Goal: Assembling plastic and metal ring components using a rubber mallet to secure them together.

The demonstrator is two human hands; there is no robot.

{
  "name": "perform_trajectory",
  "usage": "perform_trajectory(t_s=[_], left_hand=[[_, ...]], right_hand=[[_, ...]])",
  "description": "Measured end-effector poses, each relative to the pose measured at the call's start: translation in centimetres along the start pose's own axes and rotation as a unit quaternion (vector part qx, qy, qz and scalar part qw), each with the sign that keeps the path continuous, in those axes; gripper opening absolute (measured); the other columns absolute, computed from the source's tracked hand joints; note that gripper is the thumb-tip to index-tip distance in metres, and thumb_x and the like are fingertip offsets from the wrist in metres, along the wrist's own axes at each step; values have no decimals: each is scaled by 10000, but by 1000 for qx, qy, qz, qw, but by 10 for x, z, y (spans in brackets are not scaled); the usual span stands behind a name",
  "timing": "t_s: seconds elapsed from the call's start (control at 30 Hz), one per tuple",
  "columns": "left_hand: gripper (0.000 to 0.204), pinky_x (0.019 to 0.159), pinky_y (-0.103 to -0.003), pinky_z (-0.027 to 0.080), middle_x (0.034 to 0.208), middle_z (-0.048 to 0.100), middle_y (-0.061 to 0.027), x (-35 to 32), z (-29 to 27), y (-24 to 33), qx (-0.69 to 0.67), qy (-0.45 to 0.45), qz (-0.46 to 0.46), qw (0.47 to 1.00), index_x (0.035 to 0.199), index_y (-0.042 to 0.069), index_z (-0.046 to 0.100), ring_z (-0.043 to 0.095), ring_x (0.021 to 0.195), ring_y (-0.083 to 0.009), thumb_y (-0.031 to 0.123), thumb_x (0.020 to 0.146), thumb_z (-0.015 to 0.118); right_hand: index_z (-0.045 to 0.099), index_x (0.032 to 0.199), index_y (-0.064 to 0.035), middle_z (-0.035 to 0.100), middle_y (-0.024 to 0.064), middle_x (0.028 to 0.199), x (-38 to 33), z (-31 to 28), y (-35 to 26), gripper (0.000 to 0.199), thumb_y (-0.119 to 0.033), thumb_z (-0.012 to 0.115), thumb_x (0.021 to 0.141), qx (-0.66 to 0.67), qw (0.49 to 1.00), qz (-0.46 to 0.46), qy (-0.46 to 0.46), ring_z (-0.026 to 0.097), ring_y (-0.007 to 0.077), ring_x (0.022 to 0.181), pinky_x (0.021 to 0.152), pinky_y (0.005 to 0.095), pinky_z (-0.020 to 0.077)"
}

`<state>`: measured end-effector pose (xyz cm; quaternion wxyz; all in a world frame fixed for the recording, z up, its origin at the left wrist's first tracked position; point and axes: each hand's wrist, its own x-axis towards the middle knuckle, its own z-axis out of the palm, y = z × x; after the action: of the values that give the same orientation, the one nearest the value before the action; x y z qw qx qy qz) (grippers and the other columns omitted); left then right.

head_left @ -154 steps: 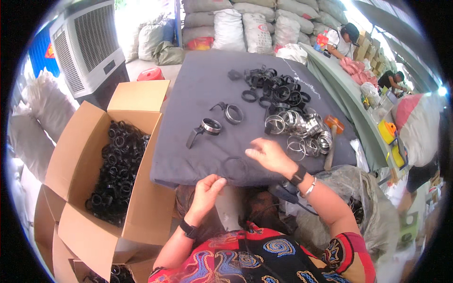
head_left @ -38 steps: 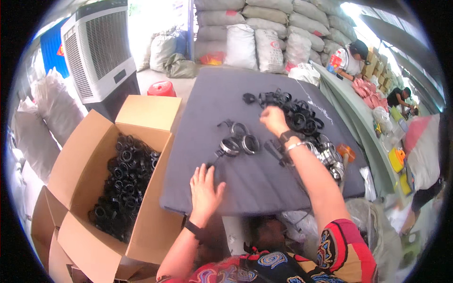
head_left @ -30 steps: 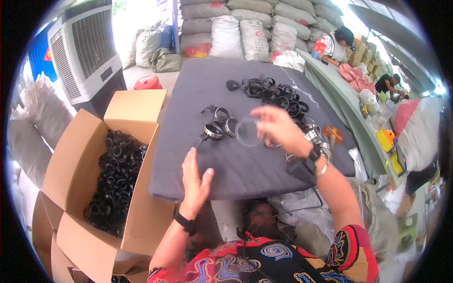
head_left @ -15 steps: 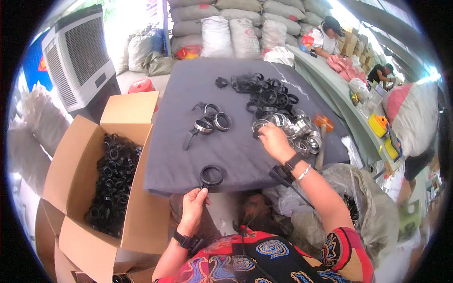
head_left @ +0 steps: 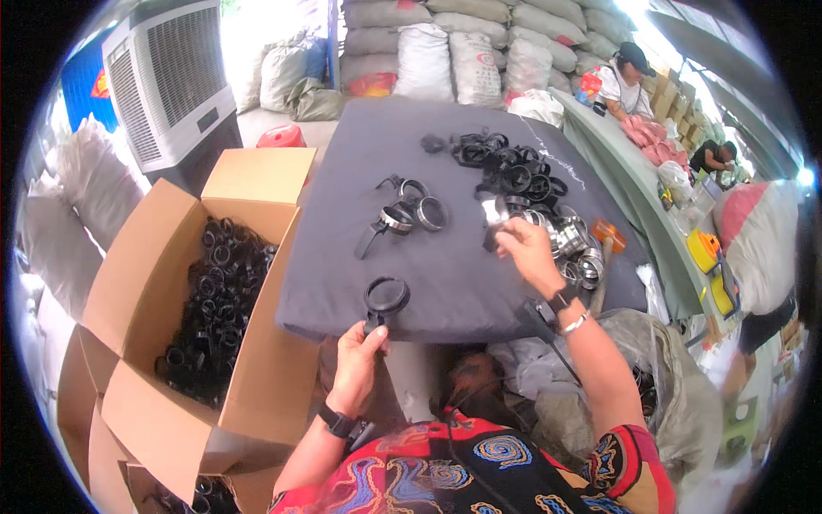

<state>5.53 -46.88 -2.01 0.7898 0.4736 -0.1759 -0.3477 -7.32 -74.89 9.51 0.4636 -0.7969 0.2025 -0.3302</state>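
Observation:
My left hand (head_left: 358, 364) is closed round the short tab of a black plastic ring (head_left: 387, 311), which it holds up at the table's front edge. In my right hand (head_left: 533, 254) is a shiny silver metal ring (head_left: 494, 211), pinched between the fingers and a little blurred. Beside that hand lies a heap of silver rings (head_left: 569, 240), and beyond it a heap of black tabbed rings (head_left: 516, 177). Left of the middle sits a small group of black rings with silver bands (head_left: 396, 220). All these rest on the dark cloth-covered table (head_left: 467, 300).
An open cardboard box (head_left: 244, 360) full of black rings stands at the left. A mallet with an orange head (head_left: 609, 234) lies right of the silver rings. Plastic sacking (head_left: 629, 343) bunches by my right arm. Two people work at the far right.
My right hand has lifted a silver ring from the heap's edge and drawn it slightly nearer. The left hand has tilted the black ring. The whole view has shifted a little.

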Motion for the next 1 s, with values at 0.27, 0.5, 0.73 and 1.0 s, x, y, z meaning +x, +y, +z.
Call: perform_trajectory(t_s=[0.27,0.5,0.73,1.0], left_hand=[[111,591,-268,447,774,614,-38,23,48,33,-124,-12,-6,992,898,65,553,545,604,-128,60,843,649],[155,537,-264,444,751,607,-41,22,37,19,-158,-1,20,987,838,78,534,548,575,-132,-20,813,651],[217,596,-271,431,755,559,-50,18,27,21,-196,-41,42,979,811,90,473,511,627,-160,-56,802,632],[199,629,-291,366,680,479,-14,13,1,22,-328,-145,-38,933,781,117,500,453,602,-149,25,791,675]], right_hand=[[612,893,10,584,51,824,-58,53,-28,84,-14,647,821,-42,953,-127,-272,581,129,701,628,267,478],[621,905,9,613,55,781,-66,80,-36,89,-65,632,858,-28,961,-87,-261,583,138,661,613,310,481],[611,845,-1,570,-20,673,-67,93,-38,112,-103,636,885,174,951,168,-194,493,61,532,485,213,407],[629,857,3,634,187,792,-44,51,7,165,-156,635,813,-474,869,-80,-113,617,387,800,676,464,486]])
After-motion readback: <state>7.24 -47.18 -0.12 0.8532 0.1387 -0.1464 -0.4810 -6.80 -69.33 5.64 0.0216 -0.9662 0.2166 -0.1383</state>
